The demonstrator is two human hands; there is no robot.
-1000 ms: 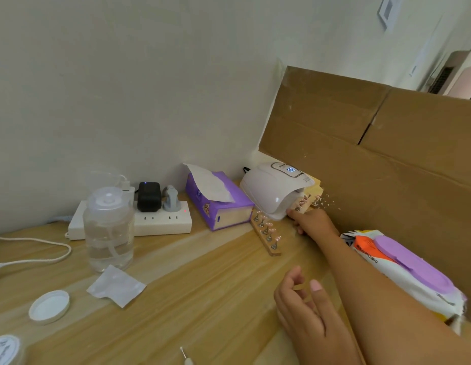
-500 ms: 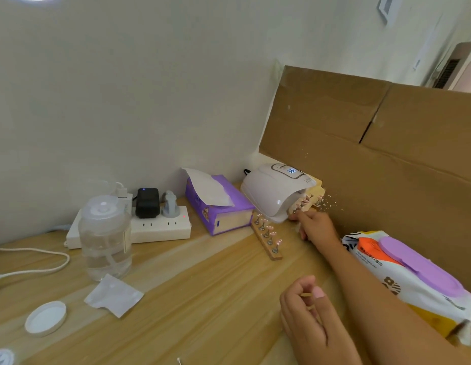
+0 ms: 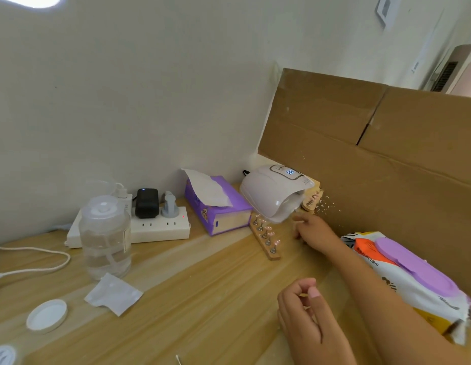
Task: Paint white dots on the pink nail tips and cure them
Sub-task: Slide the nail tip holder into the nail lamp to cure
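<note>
Looks like a room at home with a makeshift nail-art corner: wooden desk (image 3: 203,312) pushed against a plain white wall (image 3: 150,101), nail lamp (image 3: 268,196) at its back right corner, rack of nail tips (image 3: 266,241) just beside, tissue box (image 3: 221,214), loaded power strip (image 3: 160,227), wet wipes (image 3: 402,272), cardboard sheet (image 3: 387,154) propped along the right edge.

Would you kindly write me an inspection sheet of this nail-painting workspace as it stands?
Surface: wooden table, light grain.
Job's things: nail lamp, display lit; one wooden holder of nail tips beside it; a second holder partly under it.
Clutter: tissue box, clear bottle, white lid, sachet, wipes pack.
Hands: right hand near the lamp's mouth, blurred, holding nothing visible; left hand curled, contents unclear.
Cables: white cable at left; power strip carrying a black adapter.
Surroundings: white wall, cardboard sheet.
</note>
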